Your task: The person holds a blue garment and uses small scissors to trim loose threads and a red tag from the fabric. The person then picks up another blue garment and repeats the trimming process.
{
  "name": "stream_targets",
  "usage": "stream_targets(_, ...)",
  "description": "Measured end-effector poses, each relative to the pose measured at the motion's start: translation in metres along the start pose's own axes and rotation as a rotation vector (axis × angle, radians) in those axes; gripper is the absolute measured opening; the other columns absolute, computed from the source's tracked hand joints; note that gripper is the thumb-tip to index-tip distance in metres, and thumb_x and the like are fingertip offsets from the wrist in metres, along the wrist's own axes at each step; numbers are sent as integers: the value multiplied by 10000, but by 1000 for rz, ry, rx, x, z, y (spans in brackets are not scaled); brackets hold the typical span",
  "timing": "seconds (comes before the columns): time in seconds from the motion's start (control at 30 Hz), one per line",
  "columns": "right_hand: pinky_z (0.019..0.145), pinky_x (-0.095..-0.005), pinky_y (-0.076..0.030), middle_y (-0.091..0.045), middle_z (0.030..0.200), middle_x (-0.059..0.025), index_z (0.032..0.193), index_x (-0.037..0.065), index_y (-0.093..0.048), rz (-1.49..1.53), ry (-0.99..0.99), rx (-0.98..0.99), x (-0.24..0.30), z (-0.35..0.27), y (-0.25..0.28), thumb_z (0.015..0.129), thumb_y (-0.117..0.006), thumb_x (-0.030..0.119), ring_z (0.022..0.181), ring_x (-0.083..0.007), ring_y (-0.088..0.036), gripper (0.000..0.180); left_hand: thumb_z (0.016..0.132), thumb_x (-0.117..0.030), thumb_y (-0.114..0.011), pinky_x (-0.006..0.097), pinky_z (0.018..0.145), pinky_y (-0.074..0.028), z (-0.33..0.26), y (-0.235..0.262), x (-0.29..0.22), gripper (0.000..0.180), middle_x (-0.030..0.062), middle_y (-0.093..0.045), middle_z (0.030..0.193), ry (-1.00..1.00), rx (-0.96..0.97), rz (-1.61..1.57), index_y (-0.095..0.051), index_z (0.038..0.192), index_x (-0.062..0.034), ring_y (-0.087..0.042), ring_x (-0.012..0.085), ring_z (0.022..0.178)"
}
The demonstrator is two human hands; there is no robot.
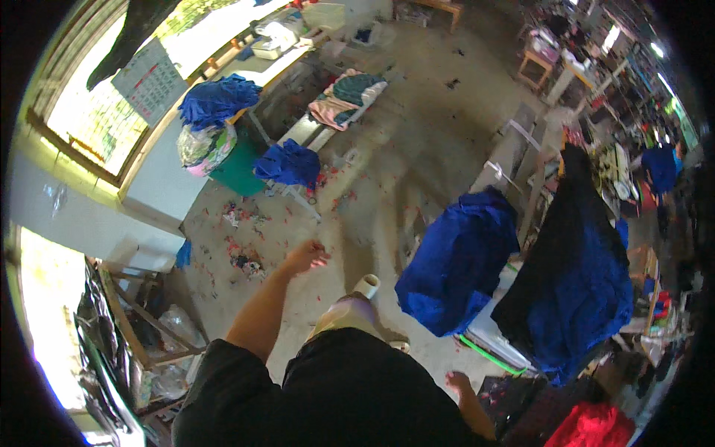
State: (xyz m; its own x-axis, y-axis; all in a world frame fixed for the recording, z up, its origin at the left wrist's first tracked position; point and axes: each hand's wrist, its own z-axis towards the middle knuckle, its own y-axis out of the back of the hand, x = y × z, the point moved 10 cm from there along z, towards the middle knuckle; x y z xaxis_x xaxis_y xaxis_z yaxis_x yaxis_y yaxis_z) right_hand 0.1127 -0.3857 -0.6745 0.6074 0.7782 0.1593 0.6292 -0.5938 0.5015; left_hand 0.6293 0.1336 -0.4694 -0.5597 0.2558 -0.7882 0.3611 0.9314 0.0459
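My left hand (305, 258) hangs in the air over the littered floor, its fingers loosely apart and nothing in them. Lower and to the right, my right hand (459, 383) is held beside my body. Its fingers are slightly bent, apart, and I see nothing in them. Nearest to it is a large heap of blue cloth (458, 261), draped over a bench to the right. Beside that heap, a longer blue and black cloth (573, 276) covers more of the work place. A white sandal (366, 286) shows on my foot below.
Ahead on the left stand a low bench with blue cloth (289, 163), a green bin (240, 167) and a pile of blue cloth (217, 100). Scraps (246, 261) litter the floor. A wooden rack (130, 320) is at lower left, red cloth (592, 428) at lower right.
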Motion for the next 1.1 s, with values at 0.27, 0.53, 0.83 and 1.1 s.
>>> stream_targets(0.27,543,-342,-514,-705,812,-26,1071,133,-719,566,-62,-192,74,-34,94,938,-573,262,658,-149,-649,236,896,-177,-724,252,656,-516,64,267,-128,270,42,-690,935,-373,-519,-157,-698,1098,1,-623,105,751)
stream_targets(0.53,765,-451,-541,-711,879,-166,1017,106,-721,195,-66,-73,315,42,118,913,-586,385,850,-368,-682,327,944,-114,-645,257,597,-502,326,486,-250,196,48,-706,891,-355,-489,-321,-697,1092,3,-638,109,730)
stream_targets(0.83,718,-394,-517,-710,854,-153,1057,61,-716,420,-70,-123,590,75,281,942,-629,361,774,-280,-681,332,937,-117,-665,221,512,-386,543,596,-377,131,15,-690,797,-364,-546,-235,-732,999,-22,-534,63,589)
stream_targets(1.1,777,-386,-535,-735,929,-140,1060,91,-722,233,-6,-176,667,90,339,949,-617,328,886,-285,-711,282,935,-80,-656,192,575,-479,646,709,-378,138,44,-698,853,-349,-606,-433,-689,1025,19,-600,89,678)
